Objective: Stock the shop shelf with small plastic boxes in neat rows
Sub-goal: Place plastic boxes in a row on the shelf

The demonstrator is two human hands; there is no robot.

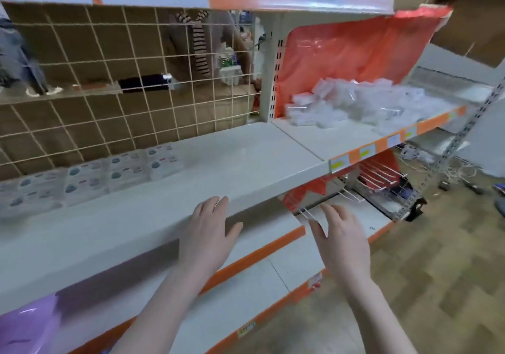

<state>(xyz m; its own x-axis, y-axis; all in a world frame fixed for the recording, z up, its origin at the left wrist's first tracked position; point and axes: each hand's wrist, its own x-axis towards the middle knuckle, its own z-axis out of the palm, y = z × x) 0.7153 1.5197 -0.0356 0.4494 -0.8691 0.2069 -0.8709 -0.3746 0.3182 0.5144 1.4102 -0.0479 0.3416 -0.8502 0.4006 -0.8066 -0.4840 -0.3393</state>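
- Your left hand [209, 226] and right hand [343, 240] hover flat, fingers straight, holding nothing.
- Loose heap of small plastic boxes [352, 102] lies on the shelf [246, 162] at 1 o'clock, well apart.
- Boxes jumbled; no common axis discernible.

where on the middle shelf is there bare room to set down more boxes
Bare room: the middle shelf from the row of printed boxes by the wire grid across to the seam, and its front strip by the left hand. Crowded: the right section, heaped with clear boxes.
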